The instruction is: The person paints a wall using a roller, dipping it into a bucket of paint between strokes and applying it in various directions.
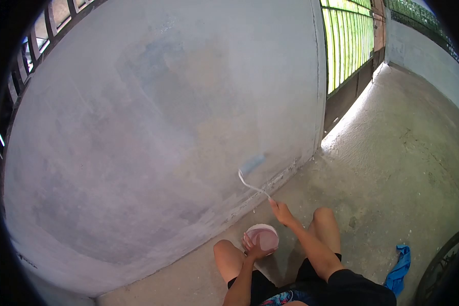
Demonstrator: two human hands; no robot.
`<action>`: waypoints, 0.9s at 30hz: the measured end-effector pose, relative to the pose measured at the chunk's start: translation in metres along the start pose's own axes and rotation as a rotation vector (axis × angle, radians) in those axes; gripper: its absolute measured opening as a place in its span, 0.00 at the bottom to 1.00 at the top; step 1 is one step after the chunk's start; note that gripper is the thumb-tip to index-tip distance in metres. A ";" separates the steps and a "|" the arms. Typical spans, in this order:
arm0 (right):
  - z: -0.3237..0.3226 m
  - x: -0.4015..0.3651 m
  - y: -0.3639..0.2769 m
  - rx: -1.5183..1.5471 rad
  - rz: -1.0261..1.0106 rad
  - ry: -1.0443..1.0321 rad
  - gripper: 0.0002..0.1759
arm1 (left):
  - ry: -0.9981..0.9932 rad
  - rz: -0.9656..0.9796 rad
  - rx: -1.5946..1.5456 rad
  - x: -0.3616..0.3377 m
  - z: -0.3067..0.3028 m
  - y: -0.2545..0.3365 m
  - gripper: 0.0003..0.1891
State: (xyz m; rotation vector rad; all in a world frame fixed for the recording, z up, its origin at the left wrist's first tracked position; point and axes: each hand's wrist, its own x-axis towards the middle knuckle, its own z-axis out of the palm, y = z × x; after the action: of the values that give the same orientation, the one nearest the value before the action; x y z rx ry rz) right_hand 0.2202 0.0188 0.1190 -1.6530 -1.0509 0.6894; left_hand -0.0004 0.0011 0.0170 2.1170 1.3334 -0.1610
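"Where's our roller (252, 164)?"
"On the wall (112, 153), near its bottom edge, floor (392, 153) widening rightward! Our right hand (281, 211) clasps the handle."
"Our left hand (260, 249)?"
"Spread against the tub (262, 226); whether it grips, we can't tell!"

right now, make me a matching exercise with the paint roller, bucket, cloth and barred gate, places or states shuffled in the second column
1. paint roller
2. bucket
3. cloth
4. barred gate

A. blue, crumpled on the floor
B. between the knees, with the left hand on it
C. beyond the wall's far end, with bright light behind it
D. in the right hand, up at the wall

Pairs: 1-D, 2-B, 3-A, 4-C
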 end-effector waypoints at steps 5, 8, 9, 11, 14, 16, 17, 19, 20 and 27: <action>0.003 -0.021 0.040 -0.001 0.137 -0.052 0.38 | -0.015 -0.004 -0.068 -0.013 -0.014 0.012 0.72; 0.000 -0.010 0.036 0.000 0.133 -0.055 0.38 | 0.040 0.023 0.051 -0.006 -0.005 0.005 0.72; -0.002 -0.006 0.027 0.056 0.123 -0.045 0.37 | 0.038 0.023 0.048 -0.006 -0.005 0.007 0.72; -0.007 0.002 0.001 0.114 0.114 -0.043 0.37 | 0.011 0.002 0.015 -0.010 -0.012 0.012 0.72; -0.017 0.015 -0.041 0.198 0.079 -0.049 0.38 | -0.012 -0.015 -0.006 -0.013 -0.016 0.016 0.72; -0.020 0.021 -0.053 0.294 0.043 -0.055 0.38 | 0.018 -0.010 -0.003 -0.010 -0.012 0.012 0.72; -0.019 0.018 -0.048 0.291 0.048 -0.052 0.38 | 0.045 -0.003 0.001 -0.010 -0.009 0.011 0.71; -0.010 0.018 -0.011 0.149 0.004 -0.013 0.39 | 0.021 -0.013 -0.018 -0.013 -0.011 0.015 0.72; -0.002 0.011 0.010 0.106 0.037 -0.009 0.39 | 0.002 -0.028 -0.034 -0.013 -0.015 0.015 0.72; -0.019 -0.017 0.028 -0.074 0.266 -0.126 0.42 | 0.047 0.040 0.005 -0.011 -0.009 0.008 0.72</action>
State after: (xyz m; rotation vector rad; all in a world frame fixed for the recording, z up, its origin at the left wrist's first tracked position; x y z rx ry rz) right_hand 0.2368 -0.0079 0.0978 -1.8530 -0.9627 0.9480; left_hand -0.0012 -0.0051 0.0322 2.1619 1.3179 -0.0987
